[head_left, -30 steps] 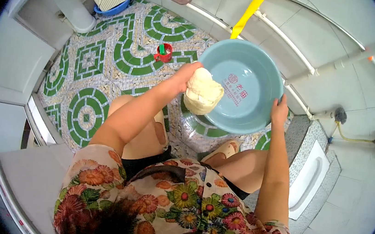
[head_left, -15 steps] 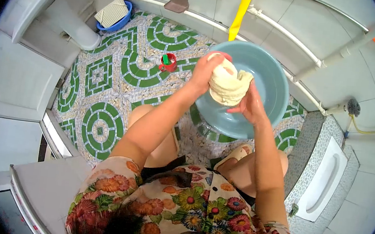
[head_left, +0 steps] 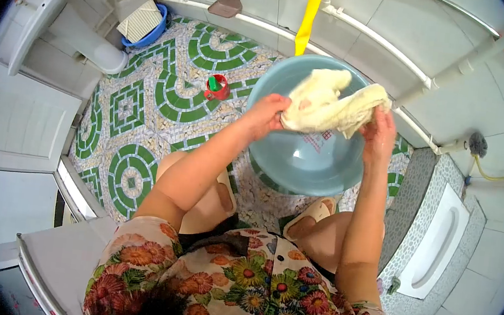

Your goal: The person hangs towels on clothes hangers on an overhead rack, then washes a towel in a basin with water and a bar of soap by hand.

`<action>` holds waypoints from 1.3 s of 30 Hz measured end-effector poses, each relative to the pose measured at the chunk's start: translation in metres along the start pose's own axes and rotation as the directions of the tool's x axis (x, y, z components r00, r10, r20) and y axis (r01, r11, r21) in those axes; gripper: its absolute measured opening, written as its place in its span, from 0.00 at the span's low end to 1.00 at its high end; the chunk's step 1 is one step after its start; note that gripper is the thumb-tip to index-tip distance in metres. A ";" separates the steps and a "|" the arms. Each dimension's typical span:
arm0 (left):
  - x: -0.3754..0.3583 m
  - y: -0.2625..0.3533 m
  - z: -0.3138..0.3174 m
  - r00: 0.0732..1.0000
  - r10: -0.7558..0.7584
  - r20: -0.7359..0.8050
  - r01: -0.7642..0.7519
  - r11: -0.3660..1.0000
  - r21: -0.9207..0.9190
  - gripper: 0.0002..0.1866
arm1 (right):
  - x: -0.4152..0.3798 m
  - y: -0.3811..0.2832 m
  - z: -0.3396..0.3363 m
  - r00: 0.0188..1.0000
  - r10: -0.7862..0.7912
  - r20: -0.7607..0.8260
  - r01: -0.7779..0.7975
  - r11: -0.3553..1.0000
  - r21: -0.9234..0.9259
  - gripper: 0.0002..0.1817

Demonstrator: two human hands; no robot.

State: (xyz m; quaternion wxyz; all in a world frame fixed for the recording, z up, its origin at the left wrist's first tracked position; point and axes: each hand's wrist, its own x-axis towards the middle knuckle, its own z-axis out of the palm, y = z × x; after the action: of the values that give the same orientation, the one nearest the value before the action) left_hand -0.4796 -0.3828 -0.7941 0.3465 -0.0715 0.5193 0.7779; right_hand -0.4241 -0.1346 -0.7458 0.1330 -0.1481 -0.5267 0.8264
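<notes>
Bathroom floor (head_left: pixel 146 108), green-and-white mosaic, white tiled walls, squat pan (head_left: pixel 435 240) at right. Teal basin (head_left: pixel 301 163) sits on the floor just beyond the person's knees. Change: cloth (head_left: pixel 332 104) was a wrung ball in the left hand a second ago, now pulled open and stretched between both hands above the basin. Left hand (head_left: pixel 266 115) closed on its left end, right hand (head_left: pixel 379 131) closed on the right. Looks like wringing is over, shaking-out underway. Red cup (head_left: pixel 217 88) far left, blue tub (head_left: pixel 148 27) beyond.
</notes>
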 end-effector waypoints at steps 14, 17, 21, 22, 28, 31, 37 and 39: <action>0.021 0.068 -0.081 0.999 0.042 -0.024 -0.024 0.856 0.517 0.09 | -0.010 0.008 -0.012 0.986 0.076 0.150 0.053 0.711 -0.702 0.16; 0.034 0.112 -0.151 0.917 0.294 -0.269 -0.088 0.808 0.582 0.08 | -0.011 0.026 -0.014 0.905 -0.078 0.418 0.407 0.447 -0.797 0.15; 0.058 0.103 -0.271 0.846 0.302 -0.439 0.281 0.447 0.849 0.11 | -0.014 0.019 0.013 0.937 0.096 0.336 0.287 0.337 -0.897 0.12; 0.064 0.095 -0.290 0.854 0.290 -0.432 0.435 0.057 0.898 0.11 | -0.014 0.020 0.018 0.933 0.114 0.342 0.294 0.310 -0.904 0.12; 0.104 0.011 -0.320 0.568 0.407 -0.715 0.641 0.326 0.695 0.17 | -0.006 0.035 0.042 0.913 0.147 0.380 0.359 0.150 -0.921 0.09; 0.130 -0.005 -0.306 0.480 0.402 -0.780 0.699 0.361 0.617 0.27 | -0.003 0.042 0.045 0.901 0.201 0.384 0.372 0.098 -0.923 0.08; 0.161 -0.038 -0.316 0.397 0.525 -0.753 0.737 0.307 0.602 0.25 | 0.000 0.053 0.047 0.852 0.258 0.456 0.469 0.011 -0.883 0.09; 0.163 -0.046 -0.323 0.375 0.552 -0.744 0.726 0.324 0.606 0.23 | 0.001 0.055 0.048 0.844 0.262 0.469 0.487 -0.005 -0.874 0.09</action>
State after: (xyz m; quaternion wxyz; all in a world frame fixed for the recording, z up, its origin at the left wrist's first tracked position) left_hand -0.6543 -0.5734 -1.0510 0.0167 -0.3118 0.9449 0.0989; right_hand -0.4464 -0.1963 -0.7766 -0.0865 0.0748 -0.9737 0.1971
